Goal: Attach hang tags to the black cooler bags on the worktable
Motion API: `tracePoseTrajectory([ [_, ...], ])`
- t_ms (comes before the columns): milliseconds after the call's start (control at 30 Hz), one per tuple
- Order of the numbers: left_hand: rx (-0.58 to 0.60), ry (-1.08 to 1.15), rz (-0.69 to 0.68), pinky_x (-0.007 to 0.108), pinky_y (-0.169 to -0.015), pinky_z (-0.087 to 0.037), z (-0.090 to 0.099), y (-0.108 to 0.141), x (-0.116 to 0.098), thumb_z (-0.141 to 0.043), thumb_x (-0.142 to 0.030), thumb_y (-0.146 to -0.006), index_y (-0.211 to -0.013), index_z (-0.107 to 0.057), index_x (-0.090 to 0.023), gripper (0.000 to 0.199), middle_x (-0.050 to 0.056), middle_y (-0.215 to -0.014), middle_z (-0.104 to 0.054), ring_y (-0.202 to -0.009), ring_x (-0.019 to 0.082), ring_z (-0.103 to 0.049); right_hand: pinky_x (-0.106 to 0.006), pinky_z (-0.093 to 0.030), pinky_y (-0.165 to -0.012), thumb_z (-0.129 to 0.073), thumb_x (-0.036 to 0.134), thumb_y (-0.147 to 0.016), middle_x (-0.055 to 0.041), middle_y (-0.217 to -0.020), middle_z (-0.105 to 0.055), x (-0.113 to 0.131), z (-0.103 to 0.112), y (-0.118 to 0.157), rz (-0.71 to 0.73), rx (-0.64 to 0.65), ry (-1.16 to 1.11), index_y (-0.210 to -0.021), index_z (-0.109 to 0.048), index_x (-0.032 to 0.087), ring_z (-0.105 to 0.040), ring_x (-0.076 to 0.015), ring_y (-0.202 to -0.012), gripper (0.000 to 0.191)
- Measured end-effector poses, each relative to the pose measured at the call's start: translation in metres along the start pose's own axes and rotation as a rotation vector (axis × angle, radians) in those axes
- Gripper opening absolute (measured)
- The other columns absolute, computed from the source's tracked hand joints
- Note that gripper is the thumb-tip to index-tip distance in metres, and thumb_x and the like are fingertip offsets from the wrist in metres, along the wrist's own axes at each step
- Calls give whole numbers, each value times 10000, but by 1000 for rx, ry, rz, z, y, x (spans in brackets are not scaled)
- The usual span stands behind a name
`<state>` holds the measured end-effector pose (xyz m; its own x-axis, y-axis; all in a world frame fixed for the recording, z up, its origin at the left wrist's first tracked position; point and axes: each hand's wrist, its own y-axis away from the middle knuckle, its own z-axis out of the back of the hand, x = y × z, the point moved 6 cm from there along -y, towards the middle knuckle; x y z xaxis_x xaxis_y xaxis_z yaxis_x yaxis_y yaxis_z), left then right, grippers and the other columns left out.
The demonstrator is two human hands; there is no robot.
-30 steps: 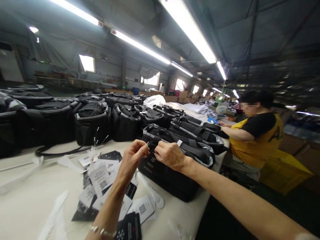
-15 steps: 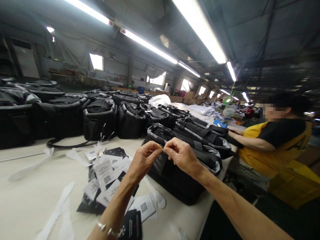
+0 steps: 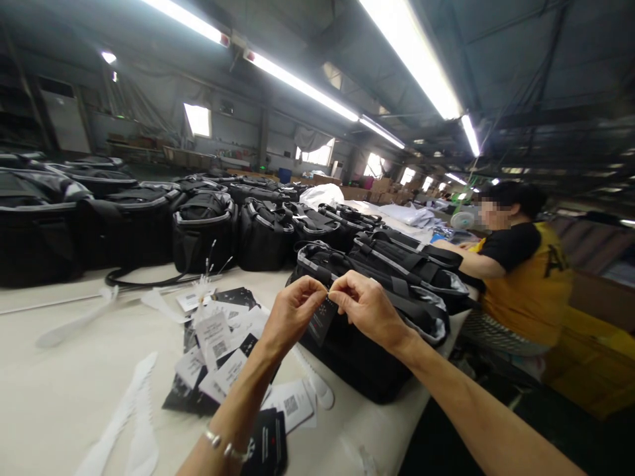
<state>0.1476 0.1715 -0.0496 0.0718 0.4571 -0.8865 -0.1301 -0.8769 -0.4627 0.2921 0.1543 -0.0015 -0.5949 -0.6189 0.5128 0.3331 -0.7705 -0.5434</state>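
Observation:
My left hand (image 3: 296, 312) and my right hand (image 3: 366, 305) meet fingertip to fingertip in front of a black bag. Both are closed in a pinch on the thin string of a black hang tag (image 3: 321, 322), which dangles just below them with a white snowflake mark on its face. Behind the tag lies the black bag (image 3: 362, 370) with grey-edged openings. Left of my forearm is a loose pile of black and white hang tags (image 3: 218, 350), their strings bunched upright at the top.
Rows of black bags (image 3: 206, 231) stand across the back of the pale table (image 3: 74, 396). White plastic strips (image 3: 141, 423) lie at the front left. A co-worker in a yellow and black shirt (image 3: 530, 284) is at the table's right side, near a yellow container (image 3: 595, 357).
The co-worker has shifted left, closer to the table. My view has turned slightly; my hands stay pinched together at the tag's string.

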Motion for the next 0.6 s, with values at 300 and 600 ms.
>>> tracePoseTrajectory([
  [300, -2, -23, 5, 238, -660, -439, -1, 0, 4, -648, -370, -838, -777, -658, -179, 200, 16, -751, -628, -725, 158, -569, -210, -441, -487, -618, 246, -912, 5, -718, -606, -3, 0, 1, -13, -13, -23, -816, -630, 186, -567, -108, -561, 114],
  [600, 0, -20, -7, 233, -638, -445, -3, 0, 8, -649, -363, -843, -765, -651, -177, 201, 13, -738, -624, -702, 153, -570, -213, -440, -495, -625, 259, -914, 8, -726, -607, -8, -2, 0, -24, -9, -30, -841, -635, 191, -573, -111, -570, 100],
])
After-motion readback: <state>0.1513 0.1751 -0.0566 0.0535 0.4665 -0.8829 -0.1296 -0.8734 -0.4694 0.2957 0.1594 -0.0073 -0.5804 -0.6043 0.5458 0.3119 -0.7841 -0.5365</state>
